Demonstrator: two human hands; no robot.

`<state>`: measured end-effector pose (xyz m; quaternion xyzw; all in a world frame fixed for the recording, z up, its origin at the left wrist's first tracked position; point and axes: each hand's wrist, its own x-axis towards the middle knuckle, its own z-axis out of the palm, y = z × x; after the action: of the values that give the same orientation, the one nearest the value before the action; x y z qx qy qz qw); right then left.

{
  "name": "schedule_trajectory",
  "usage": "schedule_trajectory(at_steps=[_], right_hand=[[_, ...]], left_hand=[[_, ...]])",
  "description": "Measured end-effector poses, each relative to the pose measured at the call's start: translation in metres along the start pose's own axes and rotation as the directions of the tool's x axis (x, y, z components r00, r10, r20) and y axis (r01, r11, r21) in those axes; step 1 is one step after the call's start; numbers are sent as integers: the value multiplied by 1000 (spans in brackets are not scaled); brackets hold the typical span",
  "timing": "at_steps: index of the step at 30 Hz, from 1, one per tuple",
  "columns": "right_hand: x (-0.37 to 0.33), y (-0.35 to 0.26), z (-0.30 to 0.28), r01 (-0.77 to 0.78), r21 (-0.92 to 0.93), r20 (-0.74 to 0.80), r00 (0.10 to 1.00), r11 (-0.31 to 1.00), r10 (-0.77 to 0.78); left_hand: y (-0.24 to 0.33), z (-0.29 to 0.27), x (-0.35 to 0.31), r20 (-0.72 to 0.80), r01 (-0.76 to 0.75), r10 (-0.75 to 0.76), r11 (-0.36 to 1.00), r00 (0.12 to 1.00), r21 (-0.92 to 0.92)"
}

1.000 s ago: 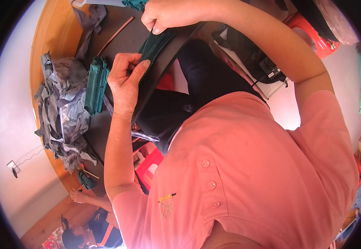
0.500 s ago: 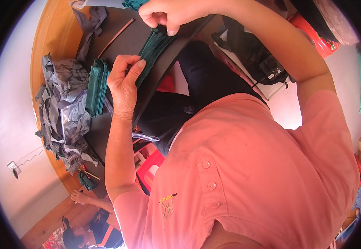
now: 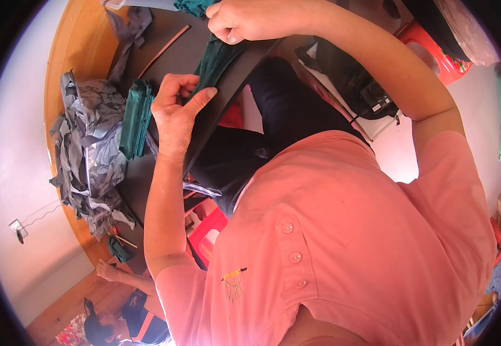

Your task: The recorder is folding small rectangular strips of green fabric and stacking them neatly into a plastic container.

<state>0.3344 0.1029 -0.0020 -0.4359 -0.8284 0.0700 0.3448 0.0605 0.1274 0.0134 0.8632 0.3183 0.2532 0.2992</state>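
Note:
A dark green velvety strip of fabric [image 3: 217, 62] is stretched between my two hands over the dark table [image 3: 157, 55]. My right hand [image 3: 245, 22] is closed on its far end, fingers curled in. The near end runs between the thumb and fingers of my left hand [image 3: 175, 109], with the thumb lying along its edge. Just left of that hand sits a folded stack of green fabric strips [image 3: 136, 118]. More green fabric [image 3: 196, 6] lies at the top edge, partly cut off from view.
A big heap of crumpled grey fabric [image 3: 98, 124] fills the table's left side. A thin reddish stick [image 3: 164, 52] lies near the back. Right of my legs are a black bag [image 3: 343, 75] and a red basin [image 3: 426, 49]. Another person [image 3: 138, 317] sits at lower left.
My right hand has shifted slightly to the right and closed into a tighter fist on the strip. My left thumb has straightened away from the fingers, and the strip looks narrower and more bunched.

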Motion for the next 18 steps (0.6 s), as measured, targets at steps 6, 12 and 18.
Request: schedule_trajectory(at_steps=[6,12,18], right_hand=[[-8,-27,-23,-6,127,71,997,992,-3],[-11,-15,3,11,-277,-35,999,961,-22],[2,-11,-3,59,-53,8,998,997,-58]], left_hand=[[0,-1,0,-27,170,-176,975,984,-142],[4,-5,3,10,267,-276,921,961,-285],[3,-8,3,6,263,-275,911,961,-318]])
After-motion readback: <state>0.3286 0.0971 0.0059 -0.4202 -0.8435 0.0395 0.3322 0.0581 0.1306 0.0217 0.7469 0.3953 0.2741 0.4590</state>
